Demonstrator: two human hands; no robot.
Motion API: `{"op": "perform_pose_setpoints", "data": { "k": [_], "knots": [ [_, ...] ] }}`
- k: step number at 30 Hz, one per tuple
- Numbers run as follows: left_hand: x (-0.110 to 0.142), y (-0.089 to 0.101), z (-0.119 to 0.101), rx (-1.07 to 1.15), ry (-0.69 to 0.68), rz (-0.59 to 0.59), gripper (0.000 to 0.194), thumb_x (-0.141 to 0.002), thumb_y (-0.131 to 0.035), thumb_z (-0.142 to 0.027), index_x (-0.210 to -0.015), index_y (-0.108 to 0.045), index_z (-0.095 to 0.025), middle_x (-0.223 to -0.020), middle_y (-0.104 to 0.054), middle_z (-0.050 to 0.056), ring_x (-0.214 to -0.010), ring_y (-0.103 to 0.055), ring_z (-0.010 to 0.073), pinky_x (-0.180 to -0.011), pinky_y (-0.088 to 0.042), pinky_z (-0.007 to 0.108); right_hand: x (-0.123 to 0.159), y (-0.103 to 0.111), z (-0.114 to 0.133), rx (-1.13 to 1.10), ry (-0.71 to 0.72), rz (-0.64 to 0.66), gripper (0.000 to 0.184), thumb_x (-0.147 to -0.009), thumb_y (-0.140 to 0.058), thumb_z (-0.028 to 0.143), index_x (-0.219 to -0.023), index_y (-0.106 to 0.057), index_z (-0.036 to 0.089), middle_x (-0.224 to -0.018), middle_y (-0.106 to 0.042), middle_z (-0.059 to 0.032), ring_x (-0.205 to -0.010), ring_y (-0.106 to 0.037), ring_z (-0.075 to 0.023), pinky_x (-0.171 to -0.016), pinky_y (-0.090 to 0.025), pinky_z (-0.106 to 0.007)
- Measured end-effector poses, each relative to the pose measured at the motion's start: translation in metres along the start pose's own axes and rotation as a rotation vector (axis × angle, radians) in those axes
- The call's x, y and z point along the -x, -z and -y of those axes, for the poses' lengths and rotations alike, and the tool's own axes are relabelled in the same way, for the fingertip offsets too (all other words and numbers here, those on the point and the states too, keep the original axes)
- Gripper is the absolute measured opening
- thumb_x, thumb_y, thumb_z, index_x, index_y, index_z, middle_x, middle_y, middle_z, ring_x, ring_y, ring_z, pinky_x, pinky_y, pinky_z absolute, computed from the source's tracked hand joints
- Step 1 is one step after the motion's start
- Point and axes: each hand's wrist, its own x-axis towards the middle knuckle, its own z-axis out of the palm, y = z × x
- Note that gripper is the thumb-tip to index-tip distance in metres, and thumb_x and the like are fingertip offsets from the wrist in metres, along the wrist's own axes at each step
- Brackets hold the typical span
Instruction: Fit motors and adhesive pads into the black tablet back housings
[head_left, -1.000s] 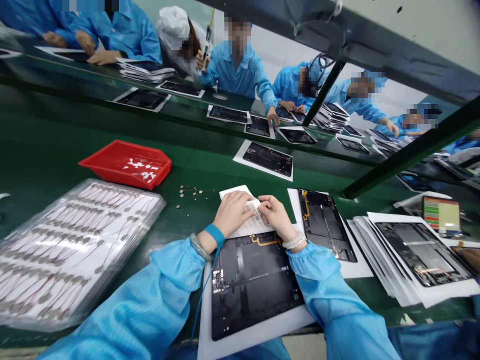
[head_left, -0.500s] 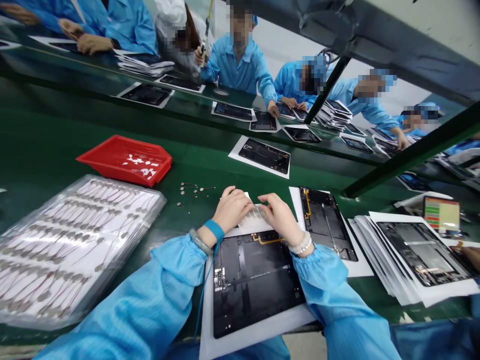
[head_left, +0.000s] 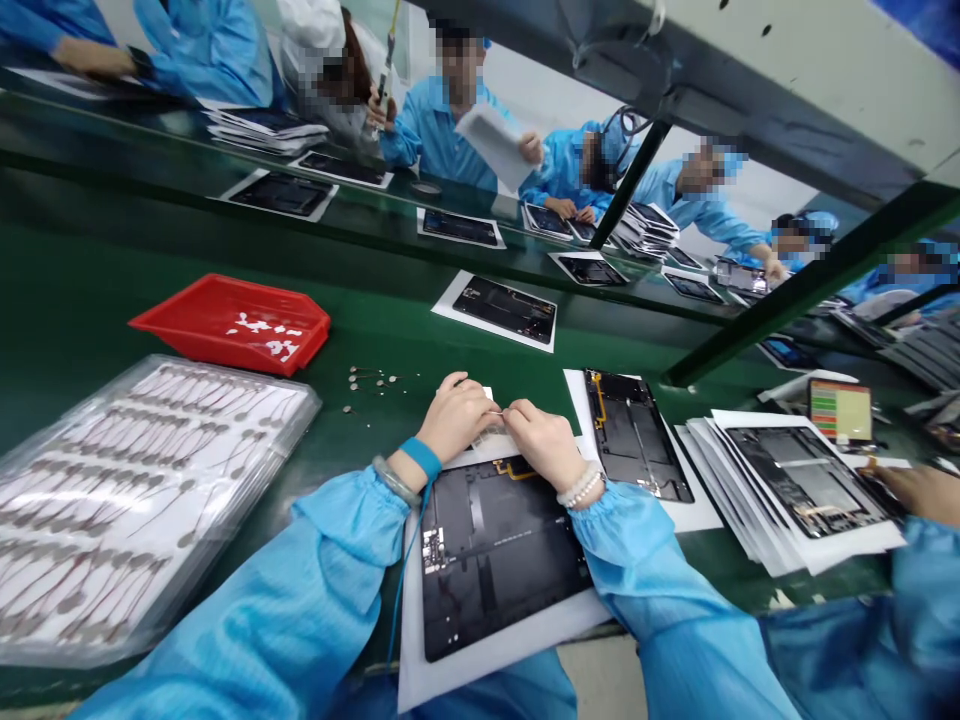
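Note:
My left hand [head_left: 460, 415] and my right hand [head_left: 549, 442] meet fingertip to fingertip, both closed in a pinch. Whatever lies between their fingers is too small to make out. Partly hidden below the fingertips is a pale translucent sheet [head_left: 491, 440]. Under my wrists a black tablet housing [head_left: 502, 570] with an orange flex cable lies on white paper [head_left: 510, 655]. A blue wrist strap [head_left: 421, 457] with a cord circles my left wrist. Left of my hands, several small round discs with thin wires [head_left: 367, 378] lie on the green table.
A clear tray [head_left: 304, 400] of wired discs is at left, behind it a red bin [head_left: 217, 320] with white scraps. Another housing [head_left: 637, 440] and a stack of housings on paper [head_left: 806, 475] stand at right. A slanted green post [head_left: 750, 325] rises beyond; co-workers sit opposite.
My right hand has moved left, its fingers closing in to meet my left fingertips. The view has shifted slightly. Across the table, a co-worker has lifted a white sheet.

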Motion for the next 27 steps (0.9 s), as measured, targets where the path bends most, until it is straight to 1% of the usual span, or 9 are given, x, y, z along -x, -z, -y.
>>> {"op": "perform_pose_setpoints", "data": {
  "k": [3, 5, 8, 10, 14, 16, 21, 25, 27],
  "knots": [
    [-0.001, 0.000, 0.001, 0.020, 0.004, -0.001, 0.016, -0.087, -0.057, -0.024, -0.081, -0.071, -0.023, -0.079, -0.070, 0.003, -0.091, -0.061, 0.0220, -0.105, -0.030, 0.047, 0.006, 0.000, 0.001, -0.118, -0.042, -0.056, 0.019, -0.093, -0.048, 0.024, -0.086, -0.065, 0.021, -0.099, -0.066, -0.0073, -0.077, -0.059, -0.0143, -0.066, -0.039, -0.024],
    [-0.002, 0.003, -0.001, 0.039, 0.016, -0.006, 0.011, -0.084, -0.061, -0.024, -0.088, -0.071, -0.021, -0.087, -0.071, 0.005, -0.097, -0.060, 0.0238, -0.106, -0.028, 0.047, 0.009, 0.003, 0.004, -0.212, -0.085, -0.114, 0.018, -0.092, -0.049, 0.026, -0.085, -0.065, 0.020, -0.102, -0.066, -0.0081, -0.080, -0.060, -0.0151, -0.070, -0.042, -0.025],
    [0.003, 0.014, -0.012, 0.086, 0.038, -0.024, 0.034, -0.077, -0.071, -0.028, -0.109, -0.064, -0.019, -0.117, -0.065, 0.010, -0.119, -0.050, 0.0296, -0.107, -0.025, 0.049, 0.017, 0.013, 0.011, -0.361, -0.166, -0.196, 0.024, -0.093, -0.045, 0.033, -0.088, -0.063, 0.018, -0.092, -0.067, -0.0087, -0.078, -0.063, -0.0163, -0.069, -0.048, -0.027],
    [0.014, 0.024, -0.027, 0.132, 0.059, -0.025, 0.040, -0.075, -0.073, -0.032, -0.112, -0.062, -0.020, -0.123, -0.062, 0.010, -0.123, -0.046, 0.0299, -0.105, -0.025, 0.048, 0.027, 0.020, 0.019, -0.517, -0.242, -0.207, 0.029, -0.093, -0.044, 0.039, -0.089, -0.062, 0.017, -0.075, -0.066, -0.0058, -0.067, -0.063, -0.0153, -0.061, -0.050, -0.027],
    [0.048, 0.044, -0.062, 0.243, 0.131, 0.025, 0.016, -0.083, -0.063, -0.038, -0.088, -0.064, -0.023, -0.094, -0.069, 0.000, -0.096, -0.059, 0.0204, -0.091, -0.036, 0.039, 0.052, 0.030, 0.043, -1.083, -0.495, -0.120, 0.030, -0.077, -0.066, 0.046, -0.077, -0.064, 0.017, -0.060, -0.060, 0.0000, -0.053, -0.055, -0.0111, -0.053, -0.046, -0.024],
    [0.066, 0.051, -0.073, 0.302, 0.184, 0.045, 0.018, -0.088, -0.055, -0.037, -0.080, -0.063, -0.023, -0.084, -0.069, -0.003, -0.085, -0.061, 0.0171, -0.086, -0.037, 0.036, 0.064, 0.031, 0.057, -1.233, -0.558, -0.066, 0.030, -0.070, -0.073, 0.047, -0.070, -0.065, 0.017, -0.058, -0.059, 0.0010, -0.052, -0.052, -0.0103, -0.053, -0.044, -0.024],
    [0.101, 0.059, -0.079, 0.484, 0.313, 0.053, 0.027, -0.091, -0.047, -0.032, -0.069, -0.061, -0.023, -0.074, -0.067, -0.004, -0.079, -0.059, 0.0157, -0.085, -0.035, 0.035, 0.082, 0.017, 0.078, -1.225, -0.539, 0.041, 0.028, -0.073, -0.070, 0.046, -0.071, -0.068, 0.018, -0.056, -0.059, 0.0010, -0.052, -0.052, -0.0107, -0.054, -0.043, -0.024],
    [0.121, 0.060, -0.078, 0.430, 0.325, 0.041, 0.026, -0.090, -0.048, -0.028, -0.066, -0.057, -0.022, -0.066, -0.062, -0.005, -0.075, -0.057, 0.0151, -0.082, -0.034, 0.036, 0.090, 0.005, 0.083, -0.940, -0.462, -0.066, 0.023, -0.080, -0.064, 0.041, -0.085, -0.070, 0.019, -0.078, -0.066, -0.0037, -0.064, -0.057, -0.0128, -0.059, -0.046, -0.026],
    [0.128, 0.061, -0.079, 0.408, 0.323, 0.037, 0.027, -0.091, -0.047, -0.027, -0.066, -0.056, -0.021, -0.067, -0.062, -0.005, -0.076, -0.057, 0.0152, -0.083, -0.034, 0.036, 0.093, 0.002, 0.086, -0.895, -0.446, -0.044, 0.022, -0.080, -0.063, 0.039, -0.091, -0.069, 0.020, -0.082, -0.066, -0.0039, -0.068, -0.058, -0.0139, -0.060, -0.046, -0.025]
  ]
}}
